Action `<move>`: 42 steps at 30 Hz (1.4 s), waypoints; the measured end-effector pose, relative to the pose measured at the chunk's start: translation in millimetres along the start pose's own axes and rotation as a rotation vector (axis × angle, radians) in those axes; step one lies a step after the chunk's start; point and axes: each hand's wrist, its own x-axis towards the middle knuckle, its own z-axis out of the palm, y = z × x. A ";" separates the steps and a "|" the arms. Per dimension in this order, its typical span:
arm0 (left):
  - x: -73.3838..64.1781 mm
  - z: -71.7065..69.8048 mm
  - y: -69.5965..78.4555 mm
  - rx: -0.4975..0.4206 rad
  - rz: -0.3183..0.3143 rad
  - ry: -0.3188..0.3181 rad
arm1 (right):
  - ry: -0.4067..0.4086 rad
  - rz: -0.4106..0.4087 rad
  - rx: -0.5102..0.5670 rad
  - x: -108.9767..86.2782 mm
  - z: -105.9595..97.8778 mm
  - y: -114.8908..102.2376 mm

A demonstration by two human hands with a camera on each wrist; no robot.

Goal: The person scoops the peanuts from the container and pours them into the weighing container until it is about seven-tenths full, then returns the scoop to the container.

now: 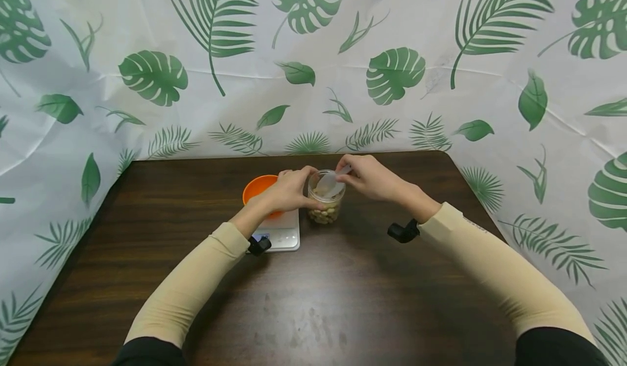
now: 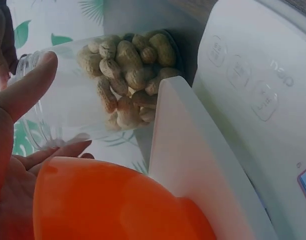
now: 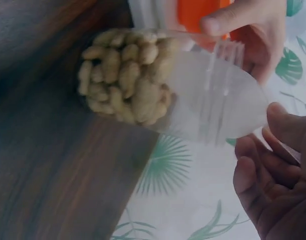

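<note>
The person's left hand (image 1: 288, 190) has its grip round the upper part of a clear, round plastic jar (image 1: 325, 213), thumb on one side and fingers on the other. The jar stands on the dark brown wood-grain desk (image 1: 362, 300), just beside a flat white kitchen scale (image 1: 286, 241). The right hand (image 1: 368, 177) has its grip pinched on a translucent whitish plastic scoop (image 1: 329, 185), whose broad blade dips into the jar's mouth.

From here the left hand and forearm cover much of the bright orange plastic bowl (image 1: 258, 186) on the scale, so what it holds I can't say. The little black camera (image 1: 259, 245) at the left wrist blocks part of the scale's display, and most of the scoop's handle is lost among the fingers. Whether the blade's tip touches the unshelled tan peanuts (image 3: 125, 77) I can't tell; the clear wall blurs it.

The head view gives only a pale heap in the jar, but both wrist views show whole peanuts filling its lower part. Only the left wrist view shows round button outlines on the scale, their lettering too faint to read, with the display cut off at the edge. The right wrist view loses most of the bowl.
</note>
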 end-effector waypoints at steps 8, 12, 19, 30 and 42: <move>1.8 -0.8 1.0 -0.015 0.003 -0.005 | -0.075 -0.112 -0.076 7.2 3.8 -14.0; 2.5 -0.7 1.0 -0.012 0.002 -0.011 | -0.044 -0.074 -0.035 6.0 1.4 -12.2; 3.1 -0.7 -1.7 -0.006 0.002 -0.005 | -0.061 -0.060 -0.038 9.4 0.8 -12.3; 2.6 0.4 -3.5 -0.011 -0.008 -0.012 | -0.146 0.003 -0.147 13.3 -12.5 -25.0; 2.2 -1.4 -2.5 -0.015 0.000 -0.013 | -0.251 -0.084 -0.218 20.4 -32.9 -33.6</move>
